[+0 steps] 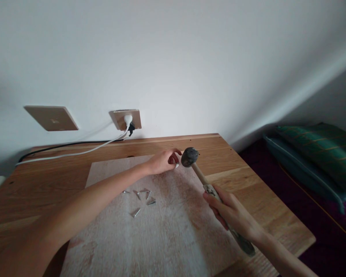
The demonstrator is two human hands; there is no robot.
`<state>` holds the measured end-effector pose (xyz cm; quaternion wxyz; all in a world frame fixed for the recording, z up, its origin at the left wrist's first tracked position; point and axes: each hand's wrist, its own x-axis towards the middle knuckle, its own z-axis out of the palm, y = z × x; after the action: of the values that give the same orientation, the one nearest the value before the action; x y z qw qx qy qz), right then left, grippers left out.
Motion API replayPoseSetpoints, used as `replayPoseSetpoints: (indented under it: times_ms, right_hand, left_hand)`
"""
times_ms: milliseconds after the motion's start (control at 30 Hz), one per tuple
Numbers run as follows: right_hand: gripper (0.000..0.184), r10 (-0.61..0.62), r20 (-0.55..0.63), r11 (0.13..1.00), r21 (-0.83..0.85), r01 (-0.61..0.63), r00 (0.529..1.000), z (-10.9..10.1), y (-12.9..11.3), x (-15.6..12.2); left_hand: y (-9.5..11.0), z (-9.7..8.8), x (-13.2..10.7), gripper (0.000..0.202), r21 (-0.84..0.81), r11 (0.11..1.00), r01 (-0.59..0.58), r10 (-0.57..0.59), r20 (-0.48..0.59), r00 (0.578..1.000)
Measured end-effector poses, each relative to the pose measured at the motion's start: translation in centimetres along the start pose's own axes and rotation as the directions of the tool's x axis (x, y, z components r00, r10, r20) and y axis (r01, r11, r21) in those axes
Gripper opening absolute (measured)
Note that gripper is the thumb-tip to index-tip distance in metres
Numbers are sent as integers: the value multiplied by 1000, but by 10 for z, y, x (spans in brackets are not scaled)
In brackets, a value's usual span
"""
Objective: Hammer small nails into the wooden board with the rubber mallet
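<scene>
Our left hand (163,161) pinches what looks like a nail (177,166) at the far edge of the pale board (161,231), while our right hand (233,215) grips the hammer (200,176), head just right of that pinch, handle slanting back toward us.

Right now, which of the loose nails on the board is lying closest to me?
The single nail lying by itself on the near side of the scatter. The other nails bunch together farther up the board, toward the wall.
</scene>
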<state>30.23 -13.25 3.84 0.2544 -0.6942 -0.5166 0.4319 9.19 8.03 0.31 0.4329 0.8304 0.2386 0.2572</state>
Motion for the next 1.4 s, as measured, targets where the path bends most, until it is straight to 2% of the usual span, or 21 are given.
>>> replayPoseSetpoints:
  times_ms: [167, 333, 500, 600, 867, 1000, 1200, 1400]
  right_hand:
    - [47, -66, 10, 997, 50, 65, 998, -2, -11, -4]
    - [48, -33, 79, 998, 47, 29, 996, 0, -14, -5]
    - [51, -44, 9, 994, 98, 43, 999, -4, -9, -9]
    - [52, -33, 12, 994, 103, 32, 999, -6, -8, -9]
    - [49, -62, 44, 997, 38, 61, 997, -1, -12, -7]
    - [46, -24, 97, 1000, 2, 24, 995, 0, -16, -8]
    - [49, -59, 38, 998, 29, 58, 997, -3, -22, -9]
    - [43, -28, 86, 998, -45, 32, 996, -3, -15, -8]
  left_hand:
    - [-8, 2, 1, 41, -30, 1000, 2, -2, 14, 1000]
    - [-8, 1, 0, 48, -30, 1000, 4, -4, 15, 1000]
    - [-9, 1, 0, 41, -40, 999, -4, 5, 30, 1000]
    - [-11, 3, 1, 40, -22, 1000, 3, -3, 13, 1000]
    - [-12, 3, 1, 44, -62, 998, -22, 23, 13, 1000]
    - [-11, 2, 0, 50, -33, 999, -28, 29, 4, 1000]
    - [-15, 4, 0, 41, -10, 999, -49, 49, 0, 999]
    - [-15, 2, 0, 50, 14, 997, -75, 75, -3, 997]
